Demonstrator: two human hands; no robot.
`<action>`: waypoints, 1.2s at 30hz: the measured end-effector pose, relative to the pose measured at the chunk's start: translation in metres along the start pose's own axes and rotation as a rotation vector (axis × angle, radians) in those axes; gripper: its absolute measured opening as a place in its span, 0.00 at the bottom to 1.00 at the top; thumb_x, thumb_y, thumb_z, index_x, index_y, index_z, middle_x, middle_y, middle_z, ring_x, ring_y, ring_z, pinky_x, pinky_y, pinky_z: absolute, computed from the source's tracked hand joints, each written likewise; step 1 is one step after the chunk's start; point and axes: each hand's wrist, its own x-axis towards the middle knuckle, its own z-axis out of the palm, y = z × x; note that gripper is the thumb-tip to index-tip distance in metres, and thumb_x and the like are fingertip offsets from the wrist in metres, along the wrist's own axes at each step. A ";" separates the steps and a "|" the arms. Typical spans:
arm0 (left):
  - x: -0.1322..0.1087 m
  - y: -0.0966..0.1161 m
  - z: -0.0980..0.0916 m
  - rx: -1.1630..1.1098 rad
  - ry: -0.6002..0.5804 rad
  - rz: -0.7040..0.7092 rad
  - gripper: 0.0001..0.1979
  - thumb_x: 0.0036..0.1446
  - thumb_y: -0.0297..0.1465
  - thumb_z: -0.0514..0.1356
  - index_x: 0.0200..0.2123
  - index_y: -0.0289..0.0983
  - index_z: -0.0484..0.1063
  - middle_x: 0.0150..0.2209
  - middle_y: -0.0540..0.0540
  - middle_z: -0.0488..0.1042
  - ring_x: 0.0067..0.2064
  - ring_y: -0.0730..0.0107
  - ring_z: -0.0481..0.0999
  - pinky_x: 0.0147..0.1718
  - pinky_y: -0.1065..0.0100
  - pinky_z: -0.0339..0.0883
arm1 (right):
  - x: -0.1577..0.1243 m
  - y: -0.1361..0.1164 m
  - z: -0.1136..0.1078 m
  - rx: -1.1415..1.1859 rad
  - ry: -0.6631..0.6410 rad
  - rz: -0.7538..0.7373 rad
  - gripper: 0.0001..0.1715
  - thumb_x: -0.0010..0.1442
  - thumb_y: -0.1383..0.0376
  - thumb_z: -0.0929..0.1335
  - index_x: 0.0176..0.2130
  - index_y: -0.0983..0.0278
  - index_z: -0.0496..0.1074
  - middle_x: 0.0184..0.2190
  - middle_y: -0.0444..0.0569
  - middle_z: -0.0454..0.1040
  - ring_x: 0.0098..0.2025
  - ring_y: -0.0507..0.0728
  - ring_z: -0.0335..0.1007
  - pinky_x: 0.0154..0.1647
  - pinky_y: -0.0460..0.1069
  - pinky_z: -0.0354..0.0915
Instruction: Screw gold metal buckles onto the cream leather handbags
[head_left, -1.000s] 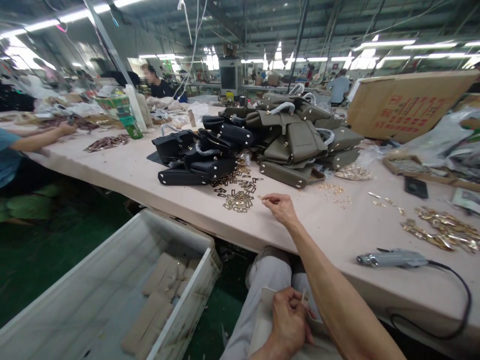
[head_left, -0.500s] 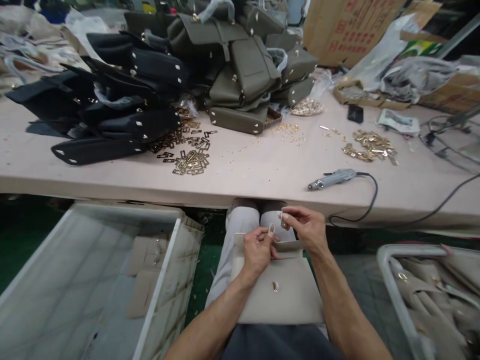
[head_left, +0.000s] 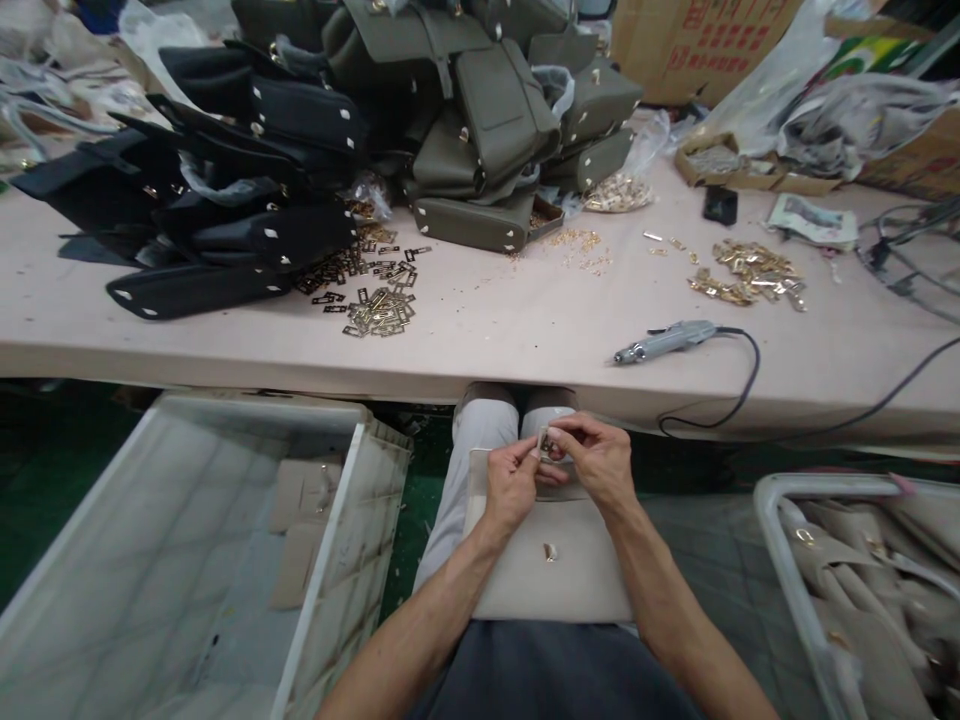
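On my lap lies a beige bag piece [head_left: 517, 590] with a small gold turn lock [head_left: 551, 552] at its middle. My left hand [head_left: 511, 492] is closed on the raised bag flap, thumb and fingers pinching its edge. A small rectangular metal plate [head_left: 544, 438] shows at the pinched edge, between my two hands. My right hand [head_left: 601, 464] is closed too, its thumb and fingertips pressing a small metal fitting against that same spot. Fingers partly hide the fitting and the flap edge.
Across the table [head_left: 480, 340] lie a grey electric screwdriver [head_left: 664, 342], dark metal frames [head_left: 381, 312] and gold fittings [head_left: 754, 272]. Black bags [head_left: 202, 270] and olive bags [head_left: 472, 220] are piled behind. Crates flank me: a white left crate [head_left: 360, 500] and a right bin [head_left: 765, 530] holding beige bags.
My right hand has moved left and slightly down, bringing the small metal fitting from apart to against the flap edge in my left hand. The camera view has shifted slightly.
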 end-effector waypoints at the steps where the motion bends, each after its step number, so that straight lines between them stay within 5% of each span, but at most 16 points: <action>1: 0.000 0.000 -0.001 -0.008 -0.012 -0.010 0.22 0.60 0.40 0.63 0.50 0.30 0.80 0.34 0.40 0.83 0.29 0.60 0.85 0.31 0.65 0.80 | 0.000 0.000 0.001 -0.008 -0.010 -0.008 0.10 0.57 0.58 0.76 0.35 0.63 0.81 0.31 0.47 0.77 0.25 0.52 0.70 0.27 0.47 0.69; 14: -0.004 0.003 -0.005 0.005 -0.092 0.041 0.23 0.62 0.41 0.62 0.54 0.31 0.78 0.38 0.40 0.84 0.31 0.61 0.86 0.33 0.63 0.82 | 0.000 -0.001 0.006 -0.063 -0.022 -0.015 0.10 0.57 0.57 0.75 0.34 0.63 0.81 0.30 0.47 0.75 0.24 0.51 0.69 0.25 0.46 0.68; 20: -0.004 0.000 -0.005 0.038 -0.039 0.049 0.22 0.62 0.41 0.63 0.52 0.31 0.79 0.38 0.40 0.84 0.30 0.62 0.86 0.31 0.66 0.81 | -0.003 0.006 0.001 -0.061 0.027 0.076 0.16 0.57 0.56 0.75 0.41 0.64 0.81 0.31 0.49 0.79 0.27 0.55 0.75 0.28 0.48 0.73; 28: -0.005 -0.001 -0.002 0.007 -0.018 0.050 0.22 0.61 0.41 0.64 0.52 0.32 0.80 0.41 0.38 0.84 0.29 0.61 0.85 0.32 0.63 0.82 | -0.005 0.000 0.004 -0.061 0.077 0.076 0.13 0.56 0.56 0.76 0.35 0.63 0.80 0.27 0.47 0.78 0.24 0.55 0.74 0.26 0.48 0.72; 36: -0.004 0.000 0.002 -0.068 -0.015 0.048 0.21 0.60 0.37 0.64 0.52 0.30 0.79 0.37 0.39 0.85 0.29 0.60 0.85 0.33 0.60 0.83 | -0.013 -0.005 0.005 -0.298 0.070 -0.189 0.08 0.63 0.63 0.71 0.40 0.60 0.82 0.36 0.50 0.79 0.36 0.56 0.75 0.38 0.51 0.71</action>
